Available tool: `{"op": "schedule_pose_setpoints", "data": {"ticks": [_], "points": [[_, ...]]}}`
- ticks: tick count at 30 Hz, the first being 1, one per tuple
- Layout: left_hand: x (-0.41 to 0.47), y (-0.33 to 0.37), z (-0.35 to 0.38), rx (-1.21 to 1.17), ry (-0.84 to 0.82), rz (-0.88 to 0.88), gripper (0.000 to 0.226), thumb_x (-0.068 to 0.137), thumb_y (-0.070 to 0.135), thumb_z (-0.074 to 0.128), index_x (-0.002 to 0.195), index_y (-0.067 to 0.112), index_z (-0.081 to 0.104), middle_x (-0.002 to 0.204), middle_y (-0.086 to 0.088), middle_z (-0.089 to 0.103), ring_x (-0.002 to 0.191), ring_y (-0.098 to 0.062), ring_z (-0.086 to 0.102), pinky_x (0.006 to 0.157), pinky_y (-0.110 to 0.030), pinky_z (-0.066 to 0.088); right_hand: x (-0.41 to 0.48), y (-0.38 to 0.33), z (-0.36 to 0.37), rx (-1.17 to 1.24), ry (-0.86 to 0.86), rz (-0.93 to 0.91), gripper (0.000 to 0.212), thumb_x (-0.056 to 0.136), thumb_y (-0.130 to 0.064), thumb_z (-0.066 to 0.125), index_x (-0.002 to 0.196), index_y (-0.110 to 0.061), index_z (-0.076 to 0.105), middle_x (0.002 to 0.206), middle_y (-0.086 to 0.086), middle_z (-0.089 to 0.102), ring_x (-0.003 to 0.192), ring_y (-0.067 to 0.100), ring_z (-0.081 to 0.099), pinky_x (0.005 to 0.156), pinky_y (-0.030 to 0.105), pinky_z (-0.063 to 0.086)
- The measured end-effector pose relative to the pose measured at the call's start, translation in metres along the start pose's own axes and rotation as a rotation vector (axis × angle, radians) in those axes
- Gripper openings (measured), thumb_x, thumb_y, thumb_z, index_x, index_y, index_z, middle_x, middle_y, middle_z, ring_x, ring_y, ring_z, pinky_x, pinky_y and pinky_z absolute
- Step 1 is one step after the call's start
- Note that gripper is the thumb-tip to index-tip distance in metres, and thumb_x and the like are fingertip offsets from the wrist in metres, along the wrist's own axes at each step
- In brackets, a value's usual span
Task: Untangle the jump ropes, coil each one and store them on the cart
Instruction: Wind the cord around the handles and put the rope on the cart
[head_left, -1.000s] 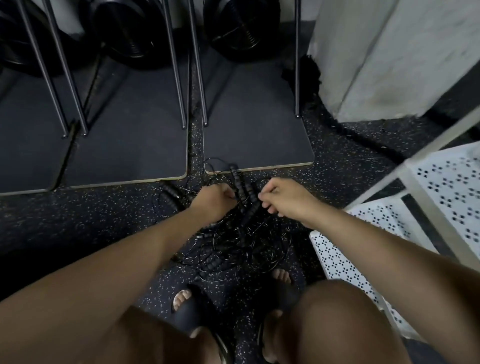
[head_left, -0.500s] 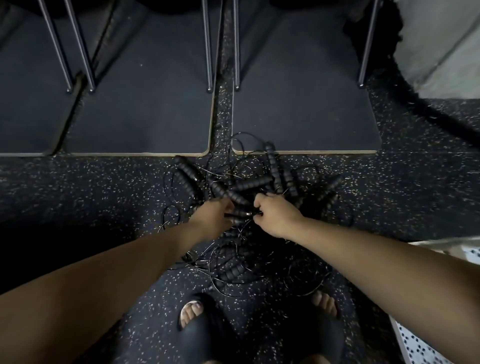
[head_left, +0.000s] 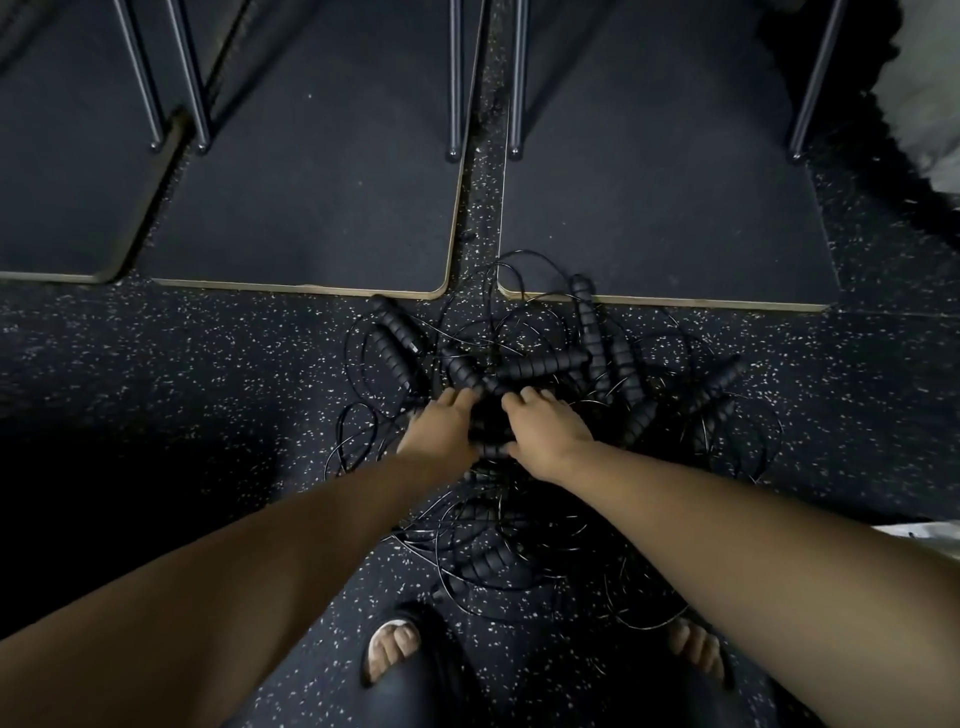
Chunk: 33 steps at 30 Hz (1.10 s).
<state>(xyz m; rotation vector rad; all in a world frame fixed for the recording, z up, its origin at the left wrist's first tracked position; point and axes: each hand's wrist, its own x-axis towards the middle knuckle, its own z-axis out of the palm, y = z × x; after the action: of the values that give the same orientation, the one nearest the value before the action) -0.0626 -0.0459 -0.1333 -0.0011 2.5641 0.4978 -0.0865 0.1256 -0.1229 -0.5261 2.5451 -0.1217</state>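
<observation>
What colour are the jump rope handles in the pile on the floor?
The jump rope handles are black with ribbed grips, seen best in the head view.

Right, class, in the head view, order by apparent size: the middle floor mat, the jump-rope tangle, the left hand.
1 and 2, unranked: middle floor mat and jump-rope tangle. Similar spread, and the mat is cropped.
3. left hand, clearly smallest.
</observation>
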Motion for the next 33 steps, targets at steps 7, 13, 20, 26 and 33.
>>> {"op": "schedule_pose_setpoints", "data": {"ticks": [7, 13, 20, 26, 33], "points": [[-0.005, 0.006, 0.009, 0.011, 0.006, 0.046, 0.079, 0.089, 0.022, 0.077, 0.157, 0.023, 0.038, 0.147, -0.005, 0.048, 0.138, -0.033, 0.05, 0.113, -0.053, 0.042, 0.001, 0.005, 0.007, -0.091, 0.081, 0.021, 0.047, 0.101, -0.025, 0.071, 0.141, -0.011, 0.051, 0.137, 0.011, 0.053, 0.129, 0.029, 0.05, 0.11, 0.038, 0.038], [-0.006, -0.001, -0.016, 0.002, 0.075, 0.01, 0.085, 0.082, 0.036, 0.088, 0.152, 0.031, 0.039, 0.145, 0.001, 0.051, 0.137, -0.028, 0.05, 0.115, -0.055, 0.039, -0.029, 0.024, -0.029, 0.016, 0.153, -0.106, 0.028, 0.103, -0.012, 0.063, 0.13, -0.01, 0.052, 0.129, 0.01, 0.051, 0.122, 0.028, 0.049, 0.107, 0.036, 0.04], [-0.027, 0.011, -0.066, -0.388, 0.108, -0.014, 0.088, 0.076, 0.033, 0.095, 0.15, 0.027, 0.048, 0.134, 0.006, 0.06, 0.12, -0.018, 0.061, 0.099, -0.032, 0.051, -0.085, 0.027, -0.107, 0.414, 0.251, -0.046, 0.031, 0.109, -0.023, 0.059, 0.136, -0.011, 0.051, 0.137, 0.006, 0.053, 0.127, 0.022, 0.052, 0.108, 0.036, 0.043], [-0.071, 0.063, -0.106, -0.745, -0.11, 0.128, 0.063, 0.083, 0.021, 0.092, 0.137, 0.036, 0.063, 0.145, 0.004, 0.061, 0.132, -0.016, 0.06, 0.115, -0.041, 0.049, -0.133, -0.004, -0.184, 0.721, 0.367, -0.02, 0.043, 0.108, -0.027, 0.063, 0.148, -0.016, 0.053, 0.138, 0.003, 0.062, 0.125, 0.018, 0.059, 0.113, 0.039, 0.045], [-0.123, 0.113, -0.143, -0.837, -0.225, 0.23, 0.027, 0.097, 0.019, 0.079, 0.124, 0.02, 0.074, 0.121, -0.006, 0.078, 0.11, -0.018, 0.074, 0.106, -0.037, 0.057, -0.185, -0.035, -0.259, 1.136, 0.544, -0.072, 0.017, 0.108, -0.018, 0.062, 0.12, -0.01, 0.07, 0.097, -0.006, 0.071, 0.088, 0.008, 0.061, 0.092, 0.037, 0.051]]}}
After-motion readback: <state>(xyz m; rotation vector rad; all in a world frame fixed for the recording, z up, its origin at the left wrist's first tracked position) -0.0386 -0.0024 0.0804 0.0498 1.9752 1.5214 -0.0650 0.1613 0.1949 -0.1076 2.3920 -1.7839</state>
